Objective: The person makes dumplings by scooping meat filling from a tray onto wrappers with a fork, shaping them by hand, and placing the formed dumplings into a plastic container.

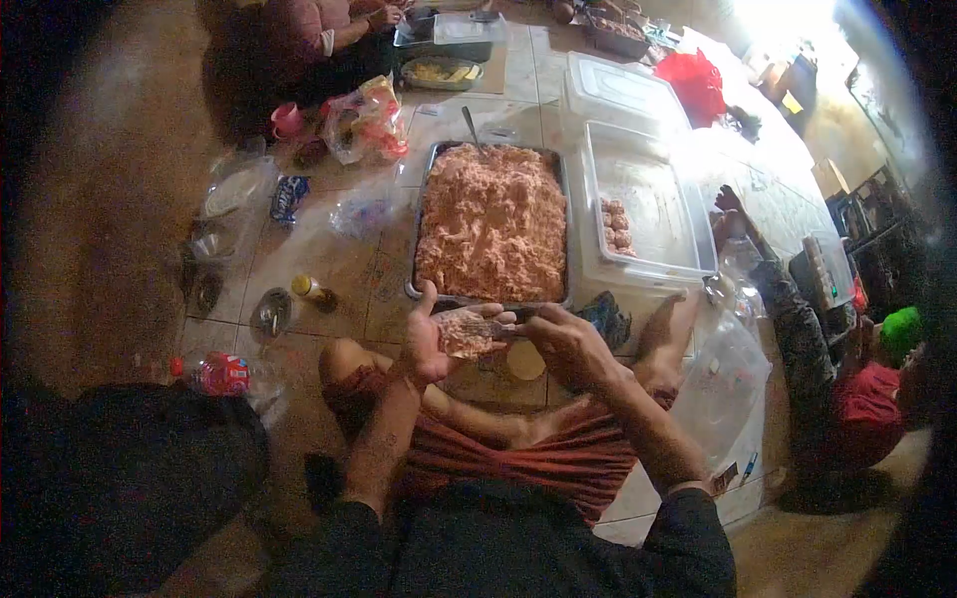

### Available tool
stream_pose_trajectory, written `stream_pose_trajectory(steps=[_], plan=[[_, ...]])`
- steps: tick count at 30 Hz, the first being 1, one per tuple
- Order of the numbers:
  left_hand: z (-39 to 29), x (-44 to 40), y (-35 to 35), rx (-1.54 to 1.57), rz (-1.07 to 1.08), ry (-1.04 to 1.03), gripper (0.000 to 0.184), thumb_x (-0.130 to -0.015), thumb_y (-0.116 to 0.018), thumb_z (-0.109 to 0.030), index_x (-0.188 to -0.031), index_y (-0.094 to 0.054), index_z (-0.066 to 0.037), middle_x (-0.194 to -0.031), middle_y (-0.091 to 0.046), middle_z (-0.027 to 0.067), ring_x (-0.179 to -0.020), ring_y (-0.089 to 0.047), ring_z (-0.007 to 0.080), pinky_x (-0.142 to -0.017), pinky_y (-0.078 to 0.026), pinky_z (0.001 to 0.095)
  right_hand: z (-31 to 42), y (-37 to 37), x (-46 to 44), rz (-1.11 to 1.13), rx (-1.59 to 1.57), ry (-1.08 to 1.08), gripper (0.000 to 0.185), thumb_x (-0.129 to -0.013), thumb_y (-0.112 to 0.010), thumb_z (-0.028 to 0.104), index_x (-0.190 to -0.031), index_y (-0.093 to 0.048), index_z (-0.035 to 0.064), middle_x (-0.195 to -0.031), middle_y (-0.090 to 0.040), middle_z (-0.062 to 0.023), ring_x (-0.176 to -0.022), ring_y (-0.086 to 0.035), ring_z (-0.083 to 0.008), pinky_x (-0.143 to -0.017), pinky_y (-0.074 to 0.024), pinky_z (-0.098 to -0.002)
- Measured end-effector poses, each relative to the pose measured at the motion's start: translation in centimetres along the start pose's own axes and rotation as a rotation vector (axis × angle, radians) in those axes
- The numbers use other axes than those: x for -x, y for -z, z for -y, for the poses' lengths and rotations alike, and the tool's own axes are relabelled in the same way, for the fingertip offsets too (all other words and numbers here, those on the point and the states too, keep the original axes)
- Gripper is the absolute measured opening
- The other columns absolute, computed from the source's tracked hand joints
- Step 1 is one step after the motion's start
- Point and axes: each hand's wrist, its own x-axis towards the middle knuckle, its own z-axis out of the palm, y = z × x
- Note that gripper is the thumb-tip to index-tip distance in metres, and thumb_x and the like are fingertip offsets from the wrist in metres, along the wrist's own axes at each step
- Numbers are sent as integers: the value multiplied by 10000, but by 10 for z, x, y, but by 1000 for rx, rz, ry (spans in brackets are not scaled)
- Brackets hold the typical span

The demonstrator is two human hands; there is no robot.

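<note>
My left hand [429, 349] is palm up with its fingers stretched out. A flattened portion of pinkish ground meat mixture [467, 336] rests on it; whether a wrapper lies beneath, I cannot tell. Pinched in my right hand [570, 344] is a metal utensil [500, 328], its tip at the meat; fork or spoon, I cannot make out. Just beyond both hands stands a large metal tray [569, 239], heaped with the same meat mixture [493, 224]. A spoon handle [469, 124] sticks up at its far edge. Below my right hand lies a pale round disc [525, 361].
Right of the tray is a clear plastic container [648, 267] with several meat rolls [616, 229]; its lid [623, 85] lies behind. A yellow-capped jar [307, 287] and a red-capped bottle [214, 374] are at left. Other people sit at far left [344, 35] and right [867, 399].
</note>
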Motion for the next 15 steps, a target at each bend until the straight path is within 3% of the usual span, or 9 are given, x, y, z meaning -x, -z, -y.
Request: stream_pose_trajectory(steps=[1, 4, 7, 10, 12, 14, 15], plan=[[0, 1, 2, 1, -2, -1, 1140, -903, -283, -842, -1398, -426, 175, -1429, -472, 368, -1329, -491, 488, -1143, -378, 588, 5, -1, -1, -30, -25, 15, 263, -887, -623, 84, -1149, -640, 96, -1026, -607, -139, -858, -653, -353, -730, -556, -414], [-6, -3, 5, -31, -62, -54, 1120, -905, -282, -839, -1417, -429, 146, -1443, -473, 347, -1331, -494, 477, -1146, -377, 584, 21, 13, -9, 64, -68, -232, 224, -863, -646, -11, -1065, -687, 76, -982, -641, -154, -926, -647, -345, -767, -552, -393], [-2, -2, -16, 47, 8, -168, 1101, -907, -270, -839, -1423, -442, 119, -1455, -478, 322, -1329, -499, 467, -1147, -388, 565, 33, 21, -11, -14, -73, -180, 217, -884, -628, -16, -1078, -680, 67, -972, -640, -160, -903, -654, -358, -771, -550, -409], [3, 1, -37, 31, 3, -260, 1078, -909, -276, -837, -1426, -454, 91, -1464, -480, 304, -1291, -540, 448, -1100, -445, 545, 34, 26, -14, -51, -68, -132, 229, -876, -624, -36, -1084, -666, 48, -985, -647, -160, -877, -655, -368, -755, -547, -425], [5, -7, -13, -151, 50, -154, 1053, -908, -304, -834, -1426, -464, 68, -1449, -504, 292, -1224, -595, 431, -1014, -515, 524, 35, 28, -14, -158, -66, -69, 240, -866, -613, -58, -1083, -655, 32, -996, -650, -167, -863, -658, -365, -743, -546, -422], [10, -6, -2, -138, 53, -66, 1008, -923, -323, -815, -1423, -475, 47, -1386, -571, 267, -1162, -633, 419, -941, -556, 504, 48, 26, -10, -184, -82, -168, 295, -831, -645, -21, -1118, -640, 46, -1025, -643, -157, -925, -659, -367, -804, -552, -422], [16, -9, -3, -106, -7, -159, 984, -932, -327, -801, -1413, -485, 44, -1348, -598, 260, -1150, -637, 422, -932, -560, 496, 56, 24, -8, -216, -110, -245, 295, -833, -645, -16, -1122, -638, 45, -1021, -643, -161, -922, -659, -373, -803, -551, -427]])
